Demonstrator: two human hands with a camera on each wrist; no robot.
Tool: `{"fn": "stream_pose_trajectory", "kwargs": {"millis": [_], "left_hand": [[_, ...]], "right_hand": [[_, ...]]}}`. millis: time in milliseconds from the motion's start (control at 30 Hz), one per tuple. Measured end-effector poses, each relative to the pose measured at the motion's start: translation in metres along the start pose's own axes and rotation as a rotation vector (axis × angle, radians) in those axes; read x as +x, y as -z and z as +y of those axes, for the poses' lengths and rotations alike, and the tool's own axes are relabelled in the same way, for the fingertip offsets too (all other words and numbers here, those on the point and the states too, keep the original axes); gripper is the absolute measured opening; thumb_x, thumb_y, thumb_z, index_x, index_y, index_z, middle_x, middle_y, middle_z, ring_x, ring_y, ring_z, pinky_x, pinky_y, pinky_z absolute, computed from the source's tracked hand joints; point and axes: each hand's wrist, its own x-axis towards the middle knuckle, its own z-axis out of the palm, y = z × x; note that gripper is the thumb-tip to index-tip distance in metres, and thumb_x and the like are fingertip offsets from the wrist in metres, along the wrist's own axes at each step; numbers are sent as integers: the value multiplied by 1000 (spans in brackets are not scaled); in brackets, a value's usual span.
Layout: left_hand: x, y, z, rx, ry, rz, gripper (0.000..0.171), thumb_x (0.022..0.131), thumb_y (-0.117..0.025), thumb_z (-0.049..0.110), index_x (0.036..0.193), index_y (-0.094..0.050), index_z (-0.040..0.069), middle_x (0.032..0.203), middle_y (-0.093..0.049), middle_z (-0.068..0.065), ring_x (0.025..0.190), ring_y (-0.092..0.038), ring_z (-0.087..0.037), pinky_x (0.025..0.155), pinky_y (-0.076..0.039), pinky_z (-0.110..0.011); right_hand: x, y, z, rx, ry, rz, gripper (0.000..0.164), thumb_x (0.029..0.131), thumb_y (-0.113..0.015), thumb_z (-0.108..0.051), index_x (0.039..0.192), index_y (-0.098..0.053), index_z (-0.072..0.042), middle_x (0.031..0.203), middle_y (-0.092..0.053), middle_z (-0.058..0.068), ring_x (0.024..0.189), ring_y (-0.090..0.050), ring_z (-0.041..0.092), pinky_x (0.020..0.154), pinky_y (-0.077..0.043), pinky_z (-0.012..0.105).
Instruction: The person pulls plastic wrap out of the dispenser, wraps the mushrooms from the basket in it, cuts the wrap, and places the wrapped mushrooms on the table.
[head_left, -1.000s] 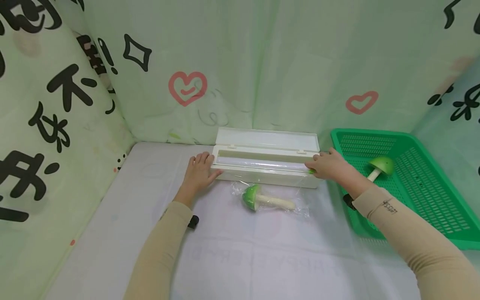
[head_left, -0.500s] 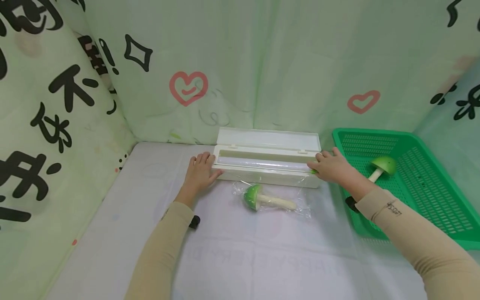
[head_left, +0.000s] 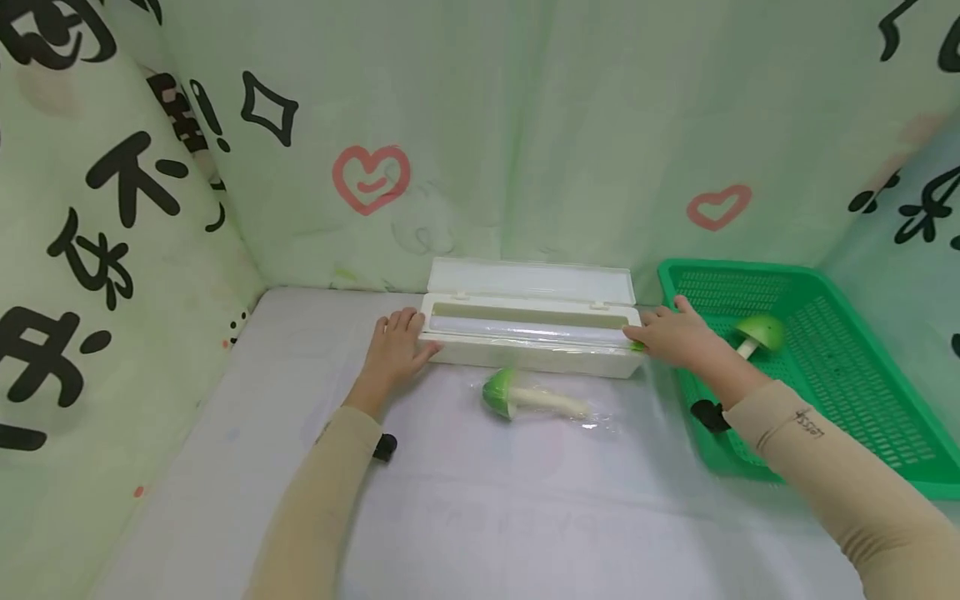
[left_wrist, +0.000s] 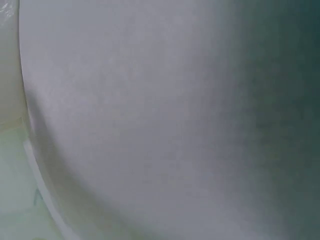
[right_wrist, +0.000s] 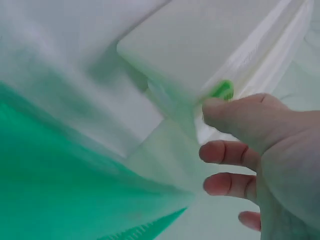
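Note:
A long white cling film dispenser [head_left: 525, 360] lies at the back with its lid [head_left: 532, 279] raised. Inside it shows a roll of clear film [head_left: 517, 327]. My left hand [head_left: 393, 350] rests at the left end, fingers along the side and thumb at the front corner. At the right end my right hand [head_left: 675, 333] pinches a small green slide cutter [right_wrist: 225, 90], thumb on it in the right wrist view, other fingers spaced out below. In front lies a toy mushroom [head_left: 525, 398] with a green cap and pale stem, clear film about it.
A green plastic basket [head_left: 847, 358] stands at the right, close by the right forearm. It holds another green-capped mushroom [head_left: 763, 331]. Pale green printed curtains [head_left: 585, 125] rise behind and beside the white-covered table [head_left: 450, 517].
My right hand has slid rightward with the green cutter to the dispenser's right end. Film edges around the near mushroom have shifted. The left hand stays at the left end.

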Motion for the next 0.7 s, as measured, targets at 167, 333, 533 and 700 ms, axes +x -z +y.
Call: {"fn": "stream_pose_trajectory", "kwargs": {"millis": [167,333,533,700], "left_hand": [[-3,2,-2,-31,-4,-7,59,90,-46,48,126,-42,0,128,-38,-15,118,-35,-32,98,-25,-48],[-3,2,-1,-20,-4,-10,61,90,-46,48,128,-41,0,129,-37,-16,119,-34,-32,98,-25,-48],[-3,3,0,-7,-6,-26,61,91,-46,48,128,-39,1,130,-35,-15,119,-33,-32,98,-26,-48],[-4,4,1,11,-15,-18,59,91,-45,48,126,-40,1,127,-36,-15,116,-35,-32,96,-27,-47]], "right_hand": [[2,-2,-1,13,7,-1,34,90,-53,-5,124,-51,-10,120,-51,23,111,-46,41,95,-23,62],[3,-4,-1,64,-21,-28,35,92,-51,-8,127,-48,-9,126,-47,26,118,-41,45,97,-19,64],[3,-8,1,122,-52,-44,36,93,-50,-11,129,-46,-8,130,-43,28,121,-37,47,98,-14,66],[3,-8,1,189,-56,-27,6,92,-51,-10,98,-51,-10,110,-54,21,106,-50,44,96,-17,68]]}}
